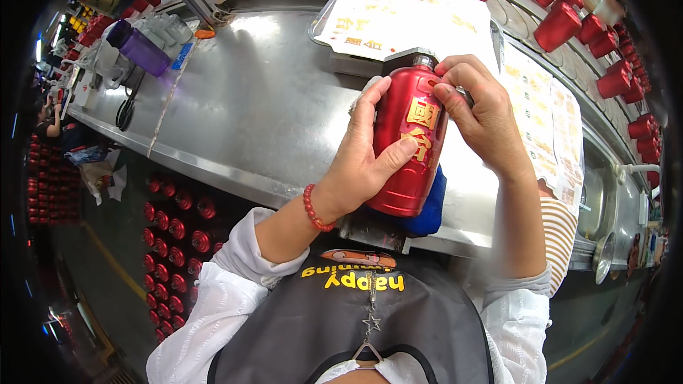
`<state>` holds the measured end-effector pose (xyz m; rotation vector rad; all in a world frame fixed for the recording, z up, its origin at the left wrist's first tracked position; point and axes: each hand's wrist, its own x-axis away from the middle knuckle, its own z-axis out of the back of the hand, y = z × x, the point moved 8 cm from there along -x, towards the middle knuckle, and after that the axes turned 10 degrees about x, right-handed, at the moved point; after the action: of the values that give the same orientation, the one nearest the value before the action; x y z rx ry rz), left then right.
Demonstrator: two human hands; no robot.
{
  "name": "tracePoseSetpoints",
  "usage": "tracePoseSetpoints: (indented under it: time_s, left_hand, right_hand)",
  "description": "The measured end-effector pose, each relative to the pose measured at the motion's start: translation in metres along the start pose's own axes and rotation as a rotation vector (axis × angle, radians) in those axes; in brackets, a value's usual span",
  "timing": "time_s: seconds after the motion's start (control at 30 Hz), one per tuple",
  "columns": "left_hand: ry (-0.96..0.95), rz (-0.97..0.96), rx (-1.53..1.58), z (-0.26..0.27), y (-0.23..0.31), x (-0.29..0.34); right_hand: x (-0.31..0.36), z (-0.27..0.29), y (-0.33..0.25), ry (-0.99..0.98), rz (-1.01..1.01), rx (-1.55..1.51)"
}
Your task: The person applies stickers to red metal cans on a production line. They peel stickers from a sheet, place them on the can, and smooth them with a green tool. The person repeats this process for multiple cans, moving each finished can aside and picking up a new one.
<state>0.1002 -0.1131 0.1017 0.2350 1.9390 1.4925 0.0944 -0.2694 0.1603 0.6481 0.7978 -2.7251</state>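
Bottle [421,124], red with gold characters on its front, is held above the front edge of the metal worktop [249,110], neck pointing away from the person and base toward the apron [348,313]. Left hand [359,149]: fingers grasp the bottle along its left side, with the thumb laid across the front face beside the gold characters. Right hand [487,110]: thumb and forefinger are bent together at the upper right shoulder of the bottle; whether they pinch a separate piece cannot be told. A blue item [429,208] lies just beside and partly behind the bottle's base. Beyond the neck, a white sheet [413,18] bearing gold printed decals rests on the worktop; further printed sheets [544,121] lie to the right. A purple drinking bottle [146,50] stands at the far left, well apart.
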Motion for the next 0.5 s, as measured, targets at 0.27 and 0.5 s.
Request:
tracePoseSetpoints:
  time_s: [0.27,0.5]
  left_hand:
    - [-0.047,0.069,0.145,0.001,-0.003,-0.001]
    - [-0.026,0.062,0.073,0.001,0.000,-0.002]
  right_hand:
    - [0.001,0.000,0.001,-0.001,0.003,-0.002]
    - [0.000,-0.001,0.000,0.005,0.015,-0.002]
